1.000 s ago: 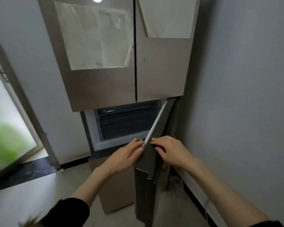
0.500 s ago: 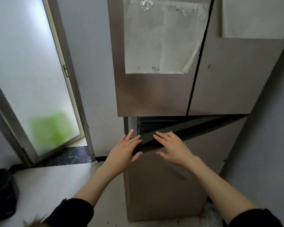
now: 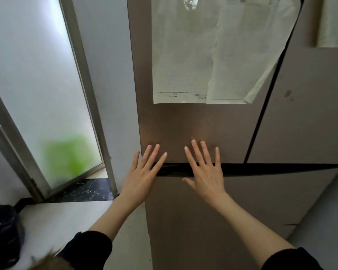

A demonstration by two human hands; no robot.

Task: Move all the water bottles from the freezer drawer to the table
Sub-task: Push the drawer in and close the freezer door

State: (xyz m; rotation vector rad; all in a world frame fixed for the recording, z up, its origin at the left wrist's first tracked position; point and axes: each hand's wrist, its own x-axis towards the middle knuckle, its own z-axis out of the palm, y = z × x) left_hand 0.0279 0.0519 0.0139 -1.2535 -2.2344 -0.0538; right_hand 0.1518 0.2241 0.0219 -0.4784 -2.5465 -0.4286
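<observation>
Spreading both palms flat, the person sets the left hand point(image 3: 141, 175) and the right hand point(image 3: 206, 172) across the dark seam point(image 3: 271, 170) above the lower fridge door point(image 3: 213, 221), fingers straight and grasping nothing. That seam runs left to right under both hands, the right one nearer its middle. No water bottles or freezer drawer show; the drawer presumably lies behind this door, beyond and below the palms. The table is out of view.

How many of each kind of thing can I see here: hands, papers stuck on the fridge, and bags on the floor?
Hands: 2, left hand and right hand
Papers on the fridge: 3
Black bag: 1
Total: 6
</observation>
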